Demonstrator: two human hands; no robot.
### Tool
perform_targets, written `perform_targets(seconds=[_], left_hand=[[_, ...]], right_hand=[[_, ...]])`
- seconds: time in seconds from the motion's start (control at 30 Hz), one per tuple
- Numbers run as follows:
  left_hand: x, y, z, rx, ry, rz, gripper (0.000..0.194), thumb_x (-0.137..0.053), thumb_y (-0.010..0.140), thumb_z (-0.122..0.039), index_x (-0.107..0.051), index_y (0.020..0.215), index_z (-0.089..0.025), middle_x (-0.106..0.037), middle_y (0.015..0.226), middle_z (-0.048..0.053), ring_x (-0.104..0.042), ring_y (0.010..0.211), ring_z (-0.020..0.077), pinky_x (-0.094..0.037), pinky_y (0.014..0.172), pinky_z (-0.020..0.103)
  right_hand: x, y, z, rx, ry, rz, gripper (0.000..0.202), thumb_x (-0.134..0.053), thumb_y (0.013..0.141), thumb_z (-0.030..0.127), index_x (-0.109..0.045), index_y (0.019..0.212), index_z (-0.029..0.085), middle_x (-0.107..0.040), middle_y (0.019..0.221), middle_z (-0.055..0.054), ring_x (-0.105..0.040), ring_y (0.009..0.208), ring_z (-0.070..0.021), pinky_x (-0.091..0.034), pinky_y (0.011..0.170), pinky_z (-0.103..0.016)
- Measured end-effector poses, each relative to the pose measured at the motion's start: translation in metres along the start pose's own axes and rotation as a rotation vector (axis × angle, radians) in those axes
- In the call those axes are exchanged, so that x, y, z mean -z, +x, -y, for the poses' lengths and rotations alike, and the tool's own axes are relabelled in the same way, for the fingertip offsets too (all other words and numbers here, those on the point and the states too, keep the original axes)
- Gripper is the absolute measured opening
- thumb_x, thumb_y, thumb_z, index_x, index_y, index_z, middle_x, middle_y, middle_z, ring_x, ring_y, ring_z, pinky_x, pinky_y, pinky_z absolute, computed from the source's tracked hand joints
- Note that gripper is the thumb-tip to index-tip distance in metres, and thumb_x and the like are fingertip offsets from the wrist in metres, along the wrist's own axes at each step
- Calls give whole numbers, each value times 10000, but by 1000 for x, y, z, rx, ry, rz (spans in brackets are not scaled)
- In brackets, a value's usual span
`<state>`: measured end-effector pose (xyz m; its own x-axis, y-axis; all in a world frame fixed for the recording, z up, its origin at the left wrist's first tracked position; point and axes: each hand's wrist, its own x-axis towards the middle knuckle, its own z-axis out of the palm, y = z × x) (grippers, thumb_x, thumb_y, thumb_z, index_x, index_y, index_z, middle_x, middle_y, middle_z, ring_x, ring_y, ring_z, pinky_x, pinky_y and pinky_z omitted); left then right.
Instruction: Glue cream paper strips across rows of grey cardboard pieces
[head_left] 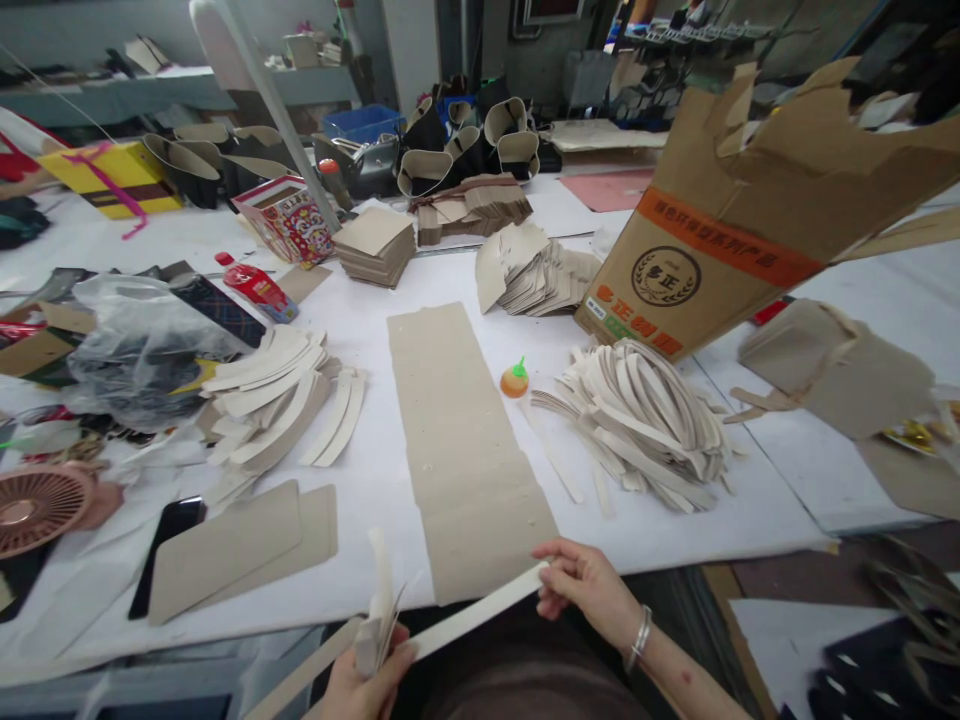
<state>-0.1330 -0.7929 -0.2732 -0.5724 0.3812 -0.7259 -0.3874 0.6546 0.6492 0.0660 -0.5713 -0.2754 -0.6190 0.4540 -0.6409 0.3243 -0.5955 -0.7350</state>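
My left hand point(369, 672), at the bottom of the view, is closed around several pale strips point(381, 580) that stick up and out to the left. One white strip point(476, 614) stretches between my two hands. Its right end is pinched by my right hand point(581, 585), which wears a silver bangle. Just beyond the hands a long beige sheet point(472, 450) lies flat on the white table point(367, 520). A big heap of curved strips point(645, 420) lies to the right, and a smaller pile of strips point(270, 390) to the left.
A small orange bottle with a green tip point(514, 378) stands beside the sheet. Beige panels point(232, 545), a phone point(161, 550) and a pink fan point(45, 505) are at the left. A cardboard box point(675, 240) leans at the right. Stacked pieces point(375, 246) and a red bottle point(256, 288) lie farther back.
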Motion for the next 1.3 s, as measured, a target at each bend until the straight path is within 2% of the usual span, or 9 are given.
perform_targets(seconds=[0.13, 0.33, 0.5, 0.67, 1.0, 1.3], left_hand=[[-11, 20, -20, -34, 5, -120, 509, -723, 469, -544, -563, 750, -152, -387, 331, -98, -329, 326, 65, -222, 372, 202], [-26, 53, -44, -35, 16, -24, 466, -679, 557, -479, -549, 855, -145, -414, 358, -98, -358, 365, 71, -255, 393, 195], [-36, 80, -40, -65, 75, -45, 480, -654, 606, -476, -547, 926, -134, -454, 407, -87, -402, 398, 85, -283, 413, 201], [-44, 94, -36, -72, 143, -135, 426, -652, 602, -463, -569, 871, -143, -506, 476, -64, -444, 417, 91, -325, 429, 211], [-50, 109, -29, -50, 185, -213, 317, -653, 626, -346, -576, 866, -154, -581, 581, -45, -466, 433, 74, -388, 468, 200], [-49, 111, -30, -33, 257, -243, 264, -653, 627, -356, -603, 812, -175, -614, 614, -22, -539, 491, 109, -410, 498, 219]], right_hand=[[13, 17, 3, 6, -76, -35, 380, -636, 658, 510, -526, 744, 156, -616, 582, 10, -625, 507, -156, -485, 486, -270], [35, 54, 3, -6, -159, -152, 353, -627, 635, 485, -494, 656, 159, -549, 506, 53, -543, 394, -103, -432, 371, -221], [51, 85, -3, -7, -225, -225, 273, -608, 655, 412, -502, 647, 160, -528, 482, 64, -519, 364, -91, -403, 329, -196], [57, 106, -9, -9, -302, -277, 221, -584, 677, 359, -485, 619, 171, -506, 446, 72, -488, 315, -84, -347, 286, -173], [59, 114, -13, -23, -407, -270, 227, -562, 689, 385, -492, 612, 183, -499, 452, 63, -497, 342, -87, -369, 305, -179], [60, 117, -17, -21, -457, -286, 239, -549, 677, 412, -490, 600, 194, -488, 433, 69, -495, 339, -90, -372, 317, -180]])
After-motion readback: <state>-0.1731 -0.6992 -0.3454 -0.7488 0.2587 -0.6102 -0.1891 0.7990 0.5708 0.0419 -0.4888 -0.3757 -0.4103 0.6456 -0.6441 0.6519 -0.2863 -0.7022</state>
